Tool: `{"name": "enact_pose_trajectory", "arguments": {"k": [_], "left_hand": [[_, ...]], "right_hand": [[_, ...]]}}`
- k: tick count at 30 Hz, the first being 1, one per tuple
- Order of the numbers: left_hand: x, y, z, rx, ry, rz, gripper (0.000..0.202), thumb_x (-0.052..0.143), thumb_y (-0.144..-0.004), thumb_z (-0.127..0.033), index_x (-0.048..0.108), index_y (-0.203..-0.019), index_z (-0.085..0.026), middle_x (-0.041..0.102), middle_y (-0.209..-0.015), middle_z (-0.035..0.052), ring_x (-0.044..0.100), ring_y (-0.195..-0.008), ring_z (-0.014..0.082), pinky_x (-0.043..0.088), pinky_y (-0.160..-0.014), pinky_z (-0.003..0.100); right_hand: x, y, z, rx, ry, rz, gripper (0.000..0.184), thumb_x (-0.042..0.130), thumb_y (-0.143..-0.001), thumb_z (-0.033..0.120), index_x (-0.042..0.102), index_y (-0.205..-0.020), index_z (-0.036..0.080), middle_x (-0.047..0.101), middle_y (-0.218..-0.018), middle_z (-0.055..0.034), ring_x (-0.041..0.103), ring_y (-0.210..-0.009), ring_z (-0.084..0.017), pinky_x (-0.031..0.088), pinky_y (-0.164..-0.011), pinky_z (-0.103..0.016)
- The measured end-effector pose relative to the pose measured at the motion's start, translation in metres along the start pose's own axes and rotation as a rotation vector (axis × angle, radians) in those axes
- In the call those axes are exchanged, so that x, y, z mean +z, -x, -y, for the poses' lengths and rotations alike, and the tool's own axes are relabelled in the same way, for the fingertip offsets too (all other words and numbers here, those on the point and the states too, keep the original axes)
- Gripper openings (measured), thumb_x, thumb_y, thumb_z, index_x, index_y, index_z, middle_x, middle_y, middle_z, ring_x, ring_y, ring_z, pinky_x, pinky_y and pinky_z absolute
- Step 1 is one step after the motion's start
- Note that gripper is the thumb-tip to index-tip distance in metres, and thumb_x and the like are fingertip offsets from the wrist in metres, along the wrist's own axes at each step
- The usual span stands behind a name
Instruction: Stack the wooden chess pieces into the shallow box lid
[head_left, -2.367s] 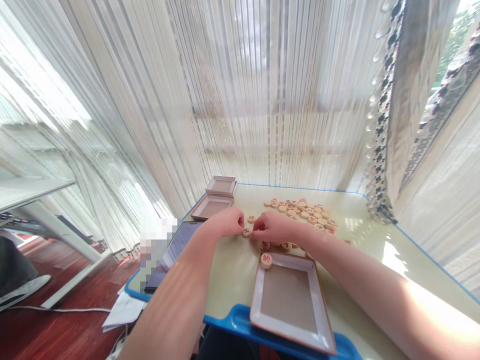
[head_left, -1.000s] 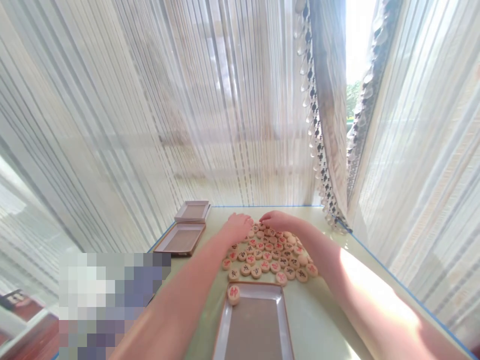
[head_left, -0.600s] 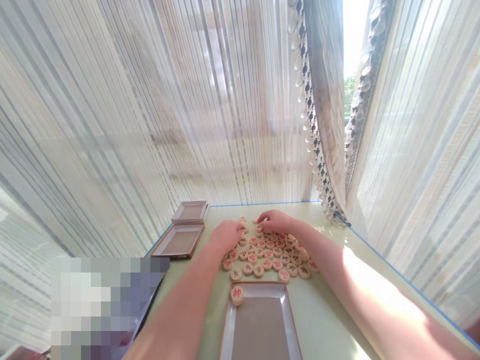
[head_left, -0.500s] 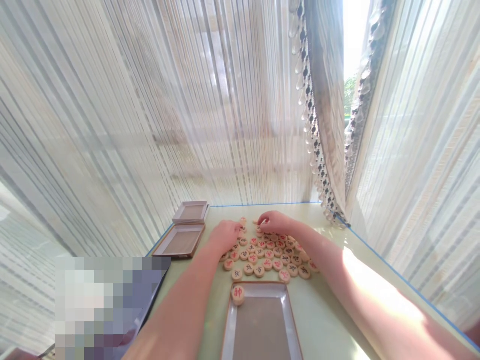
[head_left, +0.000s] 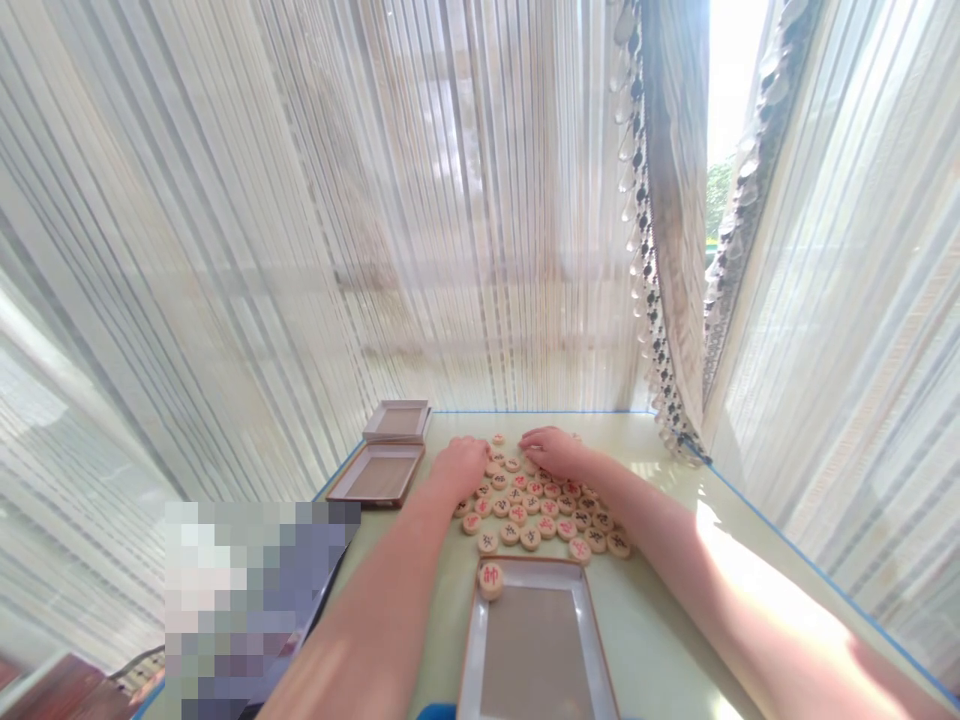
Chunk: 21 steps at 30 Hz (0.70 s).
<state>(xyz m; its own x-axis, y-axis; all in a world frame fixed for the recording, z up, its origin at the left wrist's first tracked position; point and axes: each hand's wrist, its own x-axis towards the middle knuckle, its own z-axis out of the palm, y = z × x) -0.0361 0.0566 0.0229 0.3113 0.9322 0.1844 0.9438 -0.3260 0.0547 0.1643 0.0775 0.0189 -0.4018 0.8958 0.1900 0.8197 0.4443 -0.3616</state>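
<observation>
A pile of round wooden Chinese chess pieces (head_left: 517, 513) with red and black characters is spread on the table. At its far left edge is my left hand (head_left: 461, 468), fingers loosely bent beside the pieces and holding none that I can see. My right hand (head_left: 556, 452) lies palm down over the far right part of the pile, fingers stretched out to the left and covering some pieces. Nearer to me lies an open shallow box tray (head_left: 598, 640). One red-marked piece (head_left: 490, 580) rests on its far left corner.
Two more shallow box parts, one nearer (head_left: 412, 490) and one farther (head_left: 397, 405), sit at the table's back left. A pale green table (head_left: 675, 620) with blue edging meets striped string curtains (head_left: 480, 250) behind. A blurred-out patch (head_left: 255, 600) covers something at the left.
My right hand has flattened, its fingers reaching out over the pieces. My left hand's fingers have drawn in slightly at the pile's edge. The whole view has shifted a little.
</observation>
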Motion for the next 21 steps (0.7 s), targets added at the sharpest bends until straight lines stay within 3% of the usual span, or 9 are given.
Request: {"name": "enact_pose_trajectory", "arguments": {"k": [3,7,10,14,19,21], "left_hand": [[0.0008,0.0015,-0.0018,-0.060,-0.008,-0.041,0.036,0.029,-0.090,-0.030,0.059,-0.108,-0.020,0.059,-0.104,0.0106,0.051,-0.100,0.0232,0.041,-0.085,0.034],[0.0022,0.0011,-0.0009,-0.070,-0.009,-0.044,0.035,0.032,-0.089,-0.032,0.058,-0.110,-0.025,0.056,-0.109,0.0101,0.051,-0.101,0.0248,0.043,-0.082,0.036],[0.0022,-0.0009,0.0012,-0.076,0.006,0.020,0.034,0.032,-0.088,-0.031,0.064,-0.096,-0.023,0.059,-0.104,0.0105,0.053,-0.100,0.0251,0.043,-0.082,0.037],[0.0014,-0.0026,0.0024,-0.112,0.102,-0.030,0.026,0.040,-0.084,-0.028,0.061,-0.098,-0.020,0.062,-0.103,0.0094,0.057,-0.097,0.0221,0.043,-0.081,0.033],[-0.0005,-0.0040,0.0033,-0.149,0.293,-0.061,0.021,0.054,-0.075,-0.021,0.061,-0.094,-0.018,0.067,-0.095,0.0055,0.061,-0.082,0.0161,0.045,-0.074,0.025],[-0.0015,-0.0052,0.0041,-0.158,0.332,-0.061,0.019,0.056,-0.071,-0.016,0.065,-0.088,-0.017,0.068,-0.093,0.0050,0.062,-0.081,0.0155,0.045,-0.074,0.024]], "right_hand": [[-0.0046,0.0032,0.0012,0.078,-0.015,-0.012,0.027,0.050,-0.082,0.027,0.068,-0.102,0.024,0.060,-0.118,-0.0057,0.053,-0.108,-0.021,0.038,-0.095,-0.032],[-0.0045,0.0038,0.0038,0.075,0.000,-0.034,0.032,0.049,-0.083,0.028,0.064,-0.111,0.024,0.058,-0.122,-0.0062,0.048,-0.115,-0.023,0.036,-0.096,-0.035],[-0.0020,0.0024,0.0034,0.107,-0.001,-0.009,0.030,0.048,-0.083,0.029,0.067,-0.105,0.021,0.063,-0.113,-0.0080,0.054,-0.106,-0.024,0.040,-0.091,-0.035],[-0.0006,0.0025,0.0033,0.132,-0.025,-0.031,0.031,0.049,-0.082,0.029,0.064,-0.108,0.018,0.066,-0.105,-0.0085,0.058,-0.097,-0.021,0.043,-0.085,-0.031],[-0.0014,0.0021,0.0034,0.103,-0.055,-0.154,0.026,0.049,-0.080,0.016,0.066,-0.099,0.017,0.063,-0.105,-0.0070,0.058,-0.092,-0.016,0.043,-0.081,-0.025],[-0.0017,0.0008,0.0018,0.112,-0.058,-0.137,0.028,0.048,-0.076,0.009,0.068,-0.091,0.018,0.064,-0.101,-0.0056,0.058,-0.087,-0.014,0.044,-0.078,-0.023]]}}
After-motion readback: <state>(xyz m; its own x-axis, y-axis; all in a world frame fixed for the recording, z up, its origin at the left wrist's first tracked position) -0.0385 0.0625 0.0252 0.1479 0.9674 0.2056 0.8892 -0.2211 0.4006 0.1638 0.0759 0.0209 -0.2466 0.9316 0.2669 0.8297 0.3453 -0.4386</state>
